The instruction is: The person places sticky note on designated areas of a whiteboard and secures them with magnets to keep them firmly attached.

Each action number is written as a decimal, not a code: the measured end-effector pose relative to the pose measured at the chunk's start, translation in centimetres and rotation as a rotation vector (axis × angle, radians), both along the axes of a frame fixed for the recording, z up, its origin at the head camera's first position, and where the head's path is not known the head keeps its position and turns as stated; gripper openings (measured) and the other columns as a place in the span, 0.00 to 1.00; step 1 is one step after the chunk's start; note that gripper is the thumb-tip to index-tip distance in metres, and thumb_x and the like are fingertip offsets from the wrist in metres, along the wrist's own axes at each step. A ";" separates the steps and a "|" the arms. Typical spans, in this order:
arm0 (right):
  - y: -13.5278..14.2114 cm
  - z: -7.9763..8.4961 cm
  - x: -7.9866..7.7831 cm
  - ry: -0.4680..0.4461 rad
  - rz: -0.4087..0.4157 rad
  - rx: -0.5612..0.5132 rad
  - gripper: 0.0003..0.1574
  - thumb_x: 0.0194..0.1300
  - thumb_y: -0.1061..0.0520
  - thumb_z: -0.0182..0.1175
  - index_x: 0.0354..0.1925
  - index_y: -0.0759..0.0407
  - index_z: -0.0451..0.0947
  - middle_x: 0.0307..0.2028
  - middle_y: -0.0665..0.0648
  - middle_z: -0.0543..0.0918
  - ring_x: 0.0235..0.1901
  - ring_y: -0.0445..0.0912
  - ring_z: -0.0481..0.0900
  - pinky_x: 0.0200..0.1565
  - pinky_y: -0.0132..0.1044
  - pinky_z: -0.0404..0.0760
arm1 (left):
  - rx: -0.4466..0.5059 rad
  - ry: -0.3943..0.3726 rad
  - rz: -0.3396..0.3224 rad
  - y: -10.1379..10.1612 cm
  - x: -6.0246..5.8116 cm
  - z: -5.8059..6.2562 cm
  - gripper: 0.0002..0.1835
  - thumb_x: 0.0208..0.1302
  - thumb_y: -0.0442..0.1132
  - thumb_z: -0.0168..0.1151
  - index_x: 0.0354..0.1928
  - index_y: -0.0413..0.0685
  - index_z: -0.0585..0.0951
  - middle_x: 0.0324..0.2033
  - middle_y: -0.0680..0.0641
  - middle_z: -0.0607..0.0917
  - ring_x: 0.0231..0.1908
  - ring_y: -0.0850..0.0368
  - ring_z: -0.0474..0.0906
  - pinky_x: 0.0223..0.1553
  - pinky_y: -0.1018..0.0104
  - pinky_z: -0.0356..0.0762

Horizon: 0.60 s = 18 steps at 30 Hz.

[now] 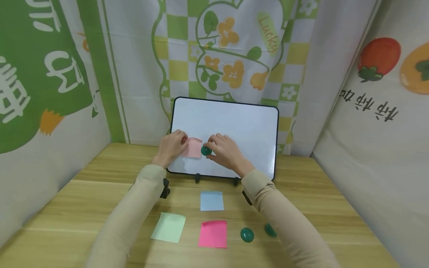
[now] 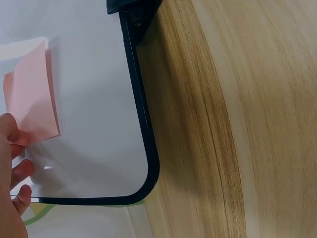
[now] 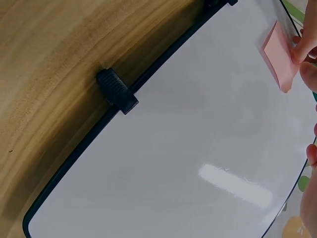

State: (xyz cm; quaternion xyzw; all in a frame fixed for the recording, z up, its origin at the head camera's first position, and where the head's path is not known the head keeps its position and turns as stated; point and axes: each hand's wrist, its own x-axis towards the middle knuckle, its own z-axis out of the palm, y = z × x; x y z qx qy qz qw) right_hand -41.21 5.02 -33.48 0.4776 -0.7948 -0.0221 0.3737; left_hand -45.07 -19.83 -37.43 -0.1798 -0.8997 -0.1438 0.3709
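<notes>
The left hand (image 1: 172, 146) has its fingers curled at the outer edge of a pale pink note (image 1: 193, 148), holding it against the whiteboard (image 1: 249, 130) (the sheet is bent, with its shadow on the board). Just beyond the note's other edge, the right hand (image 1: 225, 150) pinches a green disc (image 1: 206, 151) between thumb and fingers, close beside the paper. The board spreads behind both hands, reaching well past the right one, and black feet (image 1: 197, 178) hold its lower edge below them. On the wooden table (image 1: 335, 208), nearer the person than the hands, a blue note (image 1: 212, 201) lies below the right hand's fingertips, with a bright pink note (image 1: 213, 234) nearer still. A pale green note (image 1: 169, 227) lies below the left hand. Rightward of the right hand and nearer the person lie two more green discs (image 1: 247, 235), one partly hidden by the right sleeve (image 1: 288, 223).
</notes>
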 end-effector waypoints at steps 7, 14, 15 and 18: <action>-0.9 0.1 -0.7 -0.007 -0.018 0.006 0.20 0.58 0.49 0.73 0.48 0.52 0.83 0.43 0.52 0.81 0.40 0.46 0.77 0.38 0.35 0.76 | -0.001 -0.019 -0.003 -0.1 0.1 0.1 0.06 0.63 0.38 0.64 0.38 0.42 0.84 0.30 0.45 0.84 0.25 0.53 0.76 0.26 0.61 0.76; -1.5 -0.4 -1.5 0.019 -0.058 0.010 0.20 0.58 0.48 0.73 0.48 0.52 0.83 0.43 0.52 0.81 0.40 0.46 0.78 0.39 0.35 0.78 | -0.015 -0.007 -0.010 0.0 -0.2 0.2 0.06 0.63 0.37 0.64 0.38 0.42 0.84 0.30 0.45 0.84 0.25 0.54 0.76 0.26 0.62 0.76; -1.6 -0.5 -1.6 0.025 -0.066 0.010 0.21 0.58 0.48 0.73 0.48 0.53 0.83 0.43 0.52 0.81 0.40 0.46 0.78 0.39 0.35 0.78 | -0.018 -0.011 -0.010 0.0 -0.2 0.2 0.06 0.63 0.37 0.64 0.38 0.42 0.84 0.30 0.46 0.84 0.25 0.54 0.76 0.26 0.62 0.75; -2.0 -0.8 -1.7 0.042 -0.108 0.019 0.22 0.58 0.47 0.73 0.49 0.53 0.83 0.43 0.52 0.82 0.41 0.46 0.79 0.40 0.35 0.79 | -0.028 -0.022 -0.004 -0.1 -0.1 0.2 0.06 0.63 0.38 0.64 0.37 0.43 0.84 0.29 0.46 0.83 0.24 0.54 0.76 0.25 0.63 0.75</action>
